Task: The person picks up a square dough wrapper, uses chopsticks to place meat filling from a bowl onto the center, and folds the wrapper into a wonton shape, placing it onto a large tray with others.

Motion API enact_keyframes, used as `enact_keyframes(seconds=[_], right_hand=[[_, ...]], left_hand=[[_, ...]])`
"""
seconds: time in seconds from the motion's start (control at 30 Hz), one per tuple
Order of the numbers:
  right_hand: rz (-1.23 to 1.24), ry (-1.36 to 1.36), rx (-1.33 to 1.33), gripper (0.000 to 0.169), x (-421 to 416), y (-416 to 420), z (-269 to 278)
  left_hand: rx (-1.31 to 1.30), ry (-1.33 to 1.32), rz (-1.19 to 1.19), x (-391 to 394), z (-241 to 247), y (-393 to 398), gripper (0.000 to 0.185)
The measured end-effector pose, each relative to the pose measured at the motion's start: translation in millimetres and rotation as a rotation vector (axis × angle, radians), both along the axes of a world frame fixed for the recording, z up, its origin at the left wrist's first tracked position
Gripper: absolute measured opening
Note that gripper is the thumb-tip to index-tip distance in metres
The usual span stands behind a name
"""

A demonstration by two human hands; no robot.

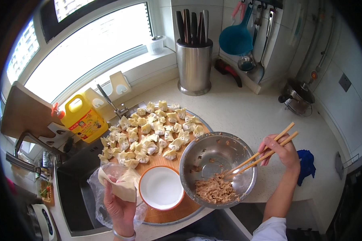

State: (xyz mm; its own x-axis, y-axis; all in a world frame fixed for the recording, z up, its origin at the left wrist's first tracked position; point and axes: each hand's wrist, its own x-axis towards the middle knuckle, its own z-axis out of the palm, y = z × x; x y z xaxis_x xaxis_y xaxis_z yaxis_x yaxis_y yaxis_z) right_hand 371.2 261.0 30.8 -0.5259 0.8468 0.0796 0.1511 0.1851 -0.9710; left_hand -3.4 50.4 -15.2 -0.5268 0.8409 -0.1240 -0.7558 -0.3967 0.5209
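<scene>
A flat dough wrapper (120,188) rests in my left hand (122,211), held above a clear plastic bag (98,192). My right hand (280,150) grips a pair of wooden chopsticks (268,150), whose tips touch the minced meat filling (215,188) in a stainless steel bowl (244,156). Between the hands sits a white bowl (161,188) with an orange rim, holding what looks like clear liquid. Behind it, many folded wontons (150,147) cover much of a round bamboo-slat tray (169,217).
The black sink (78,192) with its faucet (33,165) lies left. A yellow detergent jug (87,123) stands by the window. At the back are a steel knife holder (194,67), hanging utensils including a blue ladle (236,40), and a lidded pot (298,93). A blue cloth (306,165) lies right.
</scene>
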Motion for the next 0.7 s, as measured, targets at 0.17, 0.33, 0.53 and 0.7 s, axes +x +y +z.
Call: enact_keyframes(seconds=[0.17, 0.33, 0.53, 0.7], right_hand=[[0.085, 0.065, -0.062, 0.033, -22, -4, -8], [0.095, 0.103, -0.088, 0.032, -35, -4, -18], [0.081, 0.203, -0.139, 0.031, -53, -6, -30], [-0.015, 0.196, -0.061, 0.030, -41, -5, -28]], left_hand=[[0.116, -0.224, -0.070, -8, -16, -6, 0.019], [0.131, -0.305, -0.118, 0, -13, -6, 0.021], [0.049, -0.379, -0.067, 0, -9, -5, 0.022], [0.008, -0.254, -0.078, 1, -8, -3, 0.038]])
